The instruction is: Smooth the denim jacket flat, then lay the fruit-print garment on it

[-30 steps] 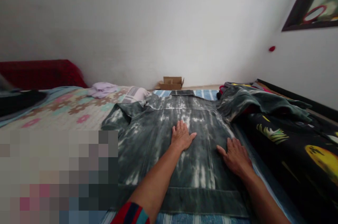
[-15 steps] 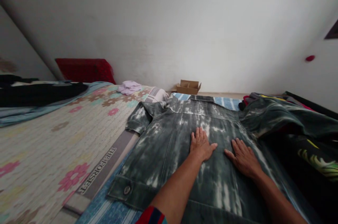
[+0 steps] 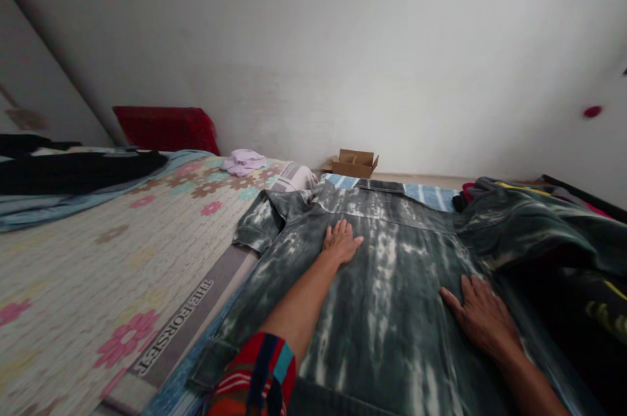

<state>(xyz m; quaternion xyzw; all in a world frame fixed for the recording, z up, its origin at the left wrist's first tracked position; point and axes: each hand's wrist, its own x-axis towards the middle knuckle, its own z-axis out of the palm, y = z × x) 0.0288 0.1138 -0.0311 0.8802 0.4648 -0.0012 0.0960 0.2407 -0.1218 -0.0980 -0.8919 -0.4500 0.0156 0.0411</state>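
Note:
A dark green denim jacket (image 3: 382,298) with pale tie-dye streaks lies spread back side up in front of me, its collar at the far end. My left hand (image 3: 341,243) rests flat on the upper left of its back, fingers spread. Lower down on the right side of the back, my right hand (image 3: 482,311) also lies palm down with its fingers out. Neither hand grips anything. One sleeve sticks out to the left; the other stretches over dark clothes at the right. Under the jacket shows a blue striped cloth (image 3: 435,196).
A floral quilt (image 3: 166,253) covers the left side, with a lilac cloth (image 3: 243,162) and black clothing (image 3: 78,171) on it. By the wall are a red box-like object (image 3: 166,129) and an open cardboard box (image 3: 354,163). Piled clothes (image 3: 514,187) sit at the right.
My left hand has slid left and up the jacket's back. My right hand has shifted right and slightly toward me, so the hands are farther apart.

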